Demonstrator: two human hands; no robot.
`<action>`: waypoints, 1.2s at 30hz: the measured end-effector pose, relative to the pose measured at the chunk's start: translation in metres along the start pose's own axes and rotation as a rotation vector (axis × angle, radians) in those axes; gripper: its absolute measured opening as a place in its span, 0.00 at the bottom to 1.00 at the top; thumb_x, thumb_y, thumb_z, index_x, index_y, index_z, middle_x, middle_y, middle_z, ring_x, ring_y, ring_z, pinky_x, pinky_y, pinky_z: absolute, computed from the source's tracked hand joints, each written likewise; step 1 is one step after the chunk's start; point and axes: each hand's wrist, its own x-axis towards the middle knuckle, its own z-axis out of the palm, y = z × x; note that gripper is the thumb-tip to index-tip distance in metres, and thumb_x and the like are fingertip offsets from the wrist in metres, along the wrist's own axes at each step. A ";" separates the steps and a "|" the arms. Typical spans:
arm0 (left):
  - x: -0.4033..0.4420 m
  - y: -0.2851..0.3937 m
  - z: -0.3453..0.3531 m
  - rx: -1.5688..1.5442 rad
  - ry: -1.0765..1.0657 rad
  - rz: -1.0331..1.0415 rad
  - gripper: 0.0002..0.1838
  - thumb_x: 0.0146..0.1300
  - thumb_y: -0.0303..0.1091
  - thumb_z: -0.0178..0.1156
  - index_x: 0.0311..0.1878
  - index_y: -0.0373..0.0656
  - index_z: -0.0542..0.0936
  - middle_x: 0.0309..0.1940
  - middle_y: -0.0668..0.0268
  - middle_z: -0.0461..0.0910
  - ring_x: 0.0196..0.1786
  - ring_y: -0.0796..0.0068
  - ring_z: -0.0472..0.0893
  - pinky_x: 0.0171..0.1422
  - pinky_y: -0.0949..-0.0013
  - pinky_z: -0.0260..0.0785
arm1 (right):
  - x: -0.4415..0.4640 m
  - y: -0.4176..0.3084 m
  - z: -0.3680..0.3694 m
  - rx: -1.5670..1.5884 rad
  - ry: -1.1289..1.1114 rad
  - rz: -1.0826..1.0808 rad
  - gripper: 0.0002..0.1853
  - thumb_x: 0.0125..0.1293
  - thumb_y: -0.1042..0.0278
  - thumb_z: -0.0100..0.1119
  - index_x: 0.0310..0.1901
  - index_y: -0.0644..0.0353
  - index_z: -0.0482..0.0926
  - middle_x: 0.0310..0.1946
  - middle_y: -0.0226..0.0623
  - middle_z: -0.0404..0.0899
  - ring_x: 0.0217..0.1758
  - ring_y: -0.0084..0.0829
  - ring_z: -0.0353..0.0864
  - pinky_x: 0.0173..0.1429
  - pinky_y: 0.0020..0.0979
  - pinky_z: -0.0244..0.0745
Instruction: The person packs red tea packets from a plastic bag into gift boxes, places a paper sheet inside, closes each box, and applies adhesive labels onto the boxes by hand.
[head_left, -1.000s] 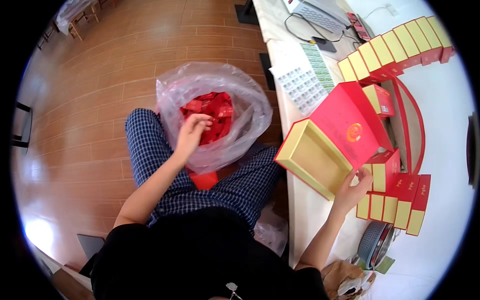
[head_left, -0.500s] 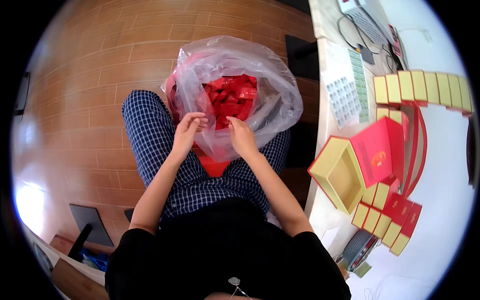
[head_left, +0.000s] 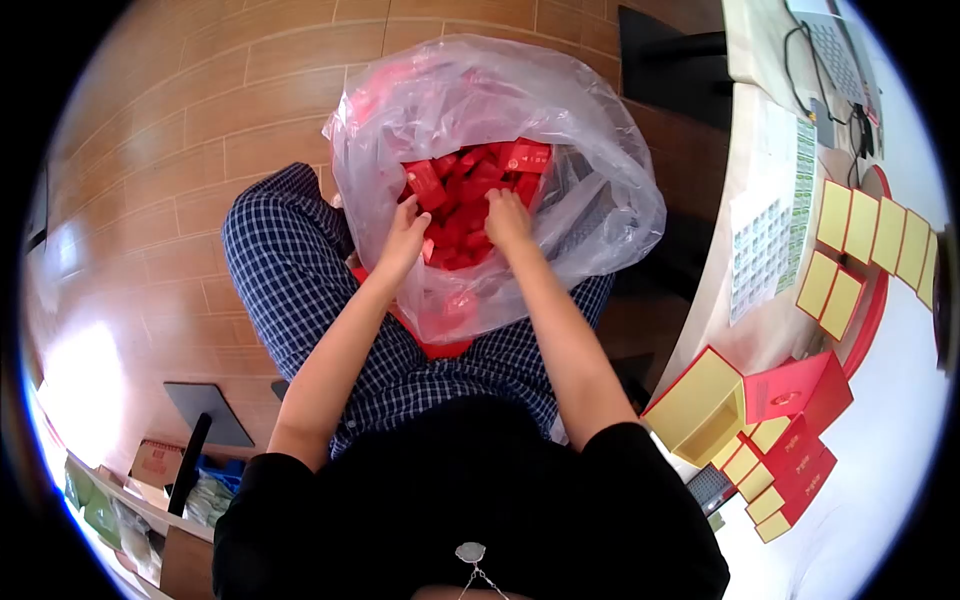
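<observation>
A large clear plastic bag (head_left: 610, 150) stands between my knees, its mouth spread wide. Inside lies a heap of small red packets or boxes (head_left: 465, 215), some with light printing. Over the near left of the heap is my left hand (head_left: 405, 238), fingers apart, close beside a red box (head_left: 425, 184); whether they touch is unclear. My right hand (head_left: 509, 220) reaches into the heap from the near right. Its fingers are curled against the red pieces, and what they hold, if anything, is hidden.
To the right, a pale table (head_left: 745, 130) carries a sticker sheet (head_left: 765, 240), a cable, an open red-and-gold box (head_left: 695, 405) and rows of small red-and-gold boxes (head_left: 875, 235). Black metal stand bases (head_left: 208, 412) rest on the wood-tiled floor (head_left: 290, 65).
Both hands have gone from the bag's near rim into its mouth, down to the red pieces. The view has shifted, with the table now farther right.
</observation>
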 end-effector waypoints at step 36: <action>0.015 -0.054 -0.051 0.006 -0.006 -0.070 0.16 0.72 0.39 0.48 0.56 0.43 0.75 0.49 0.64 0.81 0.49 0.71 0.81 0.52 0.67 0.70 | -0.002 0.065 0.021 -0.550 -0.451 -0.140 0.13 0.65 0.64 0.53 0.50 0.48 0.79 0.53 0.43 0.76 0.60 0.45 0.73 0.55 0.48 0.74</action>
